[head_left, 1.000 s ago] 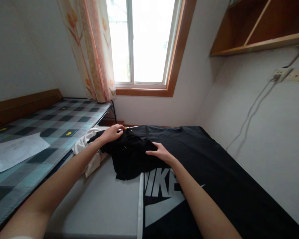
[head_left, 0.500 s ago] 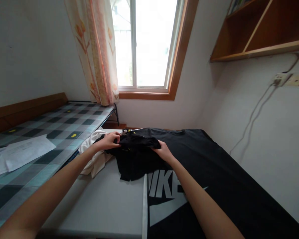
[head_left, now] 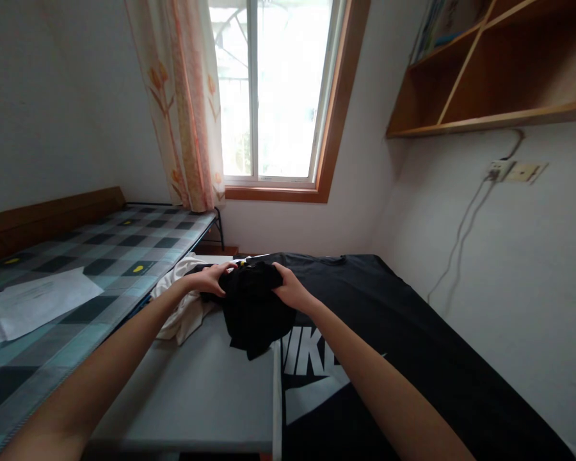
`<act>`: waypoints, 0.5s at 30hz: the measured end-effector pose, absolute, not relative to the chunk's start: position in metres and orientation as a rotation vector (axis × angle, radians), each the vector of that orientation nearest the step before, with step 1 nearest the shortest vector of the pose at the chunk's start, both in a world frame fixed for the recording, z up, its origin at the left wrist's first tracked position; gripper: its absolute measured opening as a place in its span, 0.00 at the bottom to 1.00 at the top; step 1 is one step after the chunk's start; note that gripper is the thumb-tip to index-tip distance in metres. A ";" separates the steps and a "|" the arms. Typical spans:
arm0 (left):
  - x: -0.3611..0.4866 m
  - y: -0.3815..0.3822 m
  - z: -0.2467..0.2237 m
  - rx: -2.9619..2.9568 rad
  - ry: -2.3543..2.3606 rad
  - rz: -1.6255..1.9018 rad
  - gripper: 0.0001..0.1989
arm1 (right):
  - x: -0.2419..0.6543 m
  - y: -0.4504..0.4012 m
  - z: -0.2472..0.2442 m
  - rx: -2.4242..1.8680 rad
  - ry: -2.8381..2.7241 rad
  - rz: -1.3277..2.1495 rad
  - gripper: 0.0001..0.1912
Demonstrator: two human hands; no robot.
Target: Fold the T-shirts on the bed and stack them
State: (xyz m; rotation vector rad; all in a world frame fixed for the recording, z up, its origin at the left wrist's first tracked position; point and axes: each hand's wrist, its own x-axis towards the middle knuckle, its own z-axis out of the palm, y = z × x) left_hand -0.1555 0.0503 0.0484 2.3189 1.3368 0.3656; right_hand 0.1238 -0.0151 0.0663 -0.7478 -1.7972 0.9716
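Note:
A bunched black garment [head_left: 256,307] hangs between my two hands, its lower edge over the pale grey board [head_left: 206,390]. My left hand [head_left: 214,279] grips its left side, and my right hand [head_left: 288,289] is closed on its upper right side. To the right a large black cloth with white NIKE lettering [head_left: 307,351] lies spread flat. A crumpled cream cloth [head_left: 185,317] lies to the left, partly behind my left forearm.
On the left is a bed with a checked mattress [head_left: 158,243] and white papers [head_left: 48,301]. A curtain [head_left: 187,115] hangs by the window. Wooden shelves [head_left: 461,83] and a socket with cables [head_left: 499,170] are on the right wall.
My right hand has moved left, closer to my left hand, and the black garment between them is now narrower and more bunched. The view has shifted slightly to the right and up.

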 end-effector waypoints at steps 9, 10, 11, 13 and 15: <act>-0.183 0.036 0.094 2.161 1.659 1.171 0.11 | 0.127 0.011 0.103 -0.935 -1.669 0.781 0.08; -0.185 0.036 0.104 2.037 1.676 1.367 0.12 | 0.127 0.013 0.113 -0.942 -1.693 0.748 0.09; -0.186 0.035 0.113 1.896 1.656 1.546 0.13 | 0.127 0.015 0.122 -0.943 -1.733 0.707 0.12; -0.185 0.031 0.129 1.658 1.535 1.766 0.15 | 0.128 0.018 0.137 -0.934 -1.883 0.610 0.20; -0.179 0.025 0.139 1.570 1.463 1.841 0.15 | 0.130 0.021 0.145 -0.979 -2.073 0.499 0.24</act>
